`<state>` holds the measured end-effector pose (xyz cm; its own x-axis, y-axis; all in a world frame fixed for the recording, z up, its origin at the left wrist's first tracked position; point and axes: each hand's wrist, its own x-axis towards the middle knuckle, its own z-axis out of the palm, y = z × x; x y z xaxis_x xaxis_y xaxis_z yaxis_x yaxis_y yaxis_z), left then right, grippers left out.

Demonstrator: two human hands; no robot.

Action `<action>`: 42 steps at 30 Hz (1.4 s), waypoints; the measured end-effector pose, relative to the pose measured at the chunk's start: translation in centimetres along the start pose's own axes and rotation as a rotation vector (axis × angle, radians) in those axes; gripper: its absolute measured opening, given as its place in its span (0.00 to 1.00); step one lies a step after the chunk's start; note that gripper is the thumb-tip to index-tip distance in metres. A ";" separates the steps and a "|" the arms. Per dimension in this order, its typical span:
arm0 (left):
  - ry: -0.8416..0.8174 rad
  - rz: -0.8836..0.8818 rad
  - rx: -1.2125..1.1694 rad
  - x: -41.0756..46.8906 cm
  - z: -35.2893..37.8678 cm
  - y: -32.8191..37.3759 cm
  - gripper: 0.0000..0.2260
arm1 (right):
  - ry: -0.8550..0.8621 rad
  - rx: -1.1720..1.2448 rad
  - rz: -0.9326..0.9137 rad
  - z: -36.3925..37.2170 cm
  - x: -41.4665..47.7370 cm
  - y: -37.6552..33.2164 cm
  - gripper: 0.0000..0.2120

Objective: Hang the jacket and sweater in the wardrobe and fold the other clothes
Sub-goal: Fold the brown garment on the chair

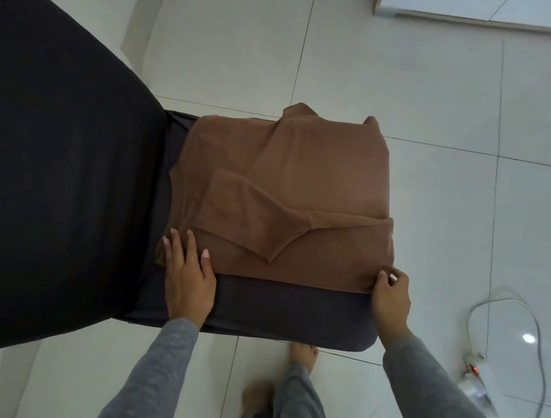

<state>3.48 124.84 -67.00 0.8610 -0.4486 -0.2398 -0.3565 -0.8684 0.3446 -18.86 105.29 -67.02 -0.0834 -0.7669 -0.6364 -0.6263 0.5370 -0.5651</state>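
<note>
A brown long-sleeved top (pixel 305 185) lies partly folded on the dark seat (pixel 286 308) of a chair, its sleeves laid across the body. My left hand (pixel 186 277) rests flat on the top's near left corner with the fingers straight. My right hand (pixel 389 297) pinches the near right corner of the brown fabric between thumb and fingers. Both arms wear grey sleeves.
The chair's dark backrest (pixel 57 158) fills the left side. White floor tiles surround the chair. A white power strip with cable (pixel 476 363) lies on the floor at the right. My bare feet (pixel 302 352) stand just below the seat's front edge. A white furniture base (pixel 480 14) sits top right.
</note>
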 end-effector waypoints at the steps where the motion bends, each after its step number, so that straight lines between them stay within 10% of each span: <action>1: -0.014 0.003 0.024 0.2 0.0 -0.2 0.23 | -0.002 -0.015 0.010 0.0 0.2 -0.1 0.18; 20: 0.094 0.075 -0.083 3.2 -1.6 2.1 0.32 | -0.060 -0.319 -0.716 7.9 -5.4 -3.5 0.20; 28: -0.162 0.440 -0.059 8.2 -3.5 2.3 0.21 | -0.100 -0.006 -0.673 11.3 -7.0 -8.0 0.07; 34: -0.030 0.142 -0.571 11.2 -3.9 5.0 0.09 | -0.272 0.178 -0.452 11.8 -5.2 -12.1 0.23; 42: -0.219 0.095 -0.652 11.3 -4.6 4.6 0.28 | -0.184 -0.157 -0.614 12.1 -2.9 -13.8 0.24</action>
<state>13.30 116.76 -63.93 0.7195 -0.6079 -0.3358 -0.0766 -0.5500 0.8316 -0.61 104.32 -63.76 0.4503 -0.8372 -0.3103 -0.6246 -0.0470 -0.7795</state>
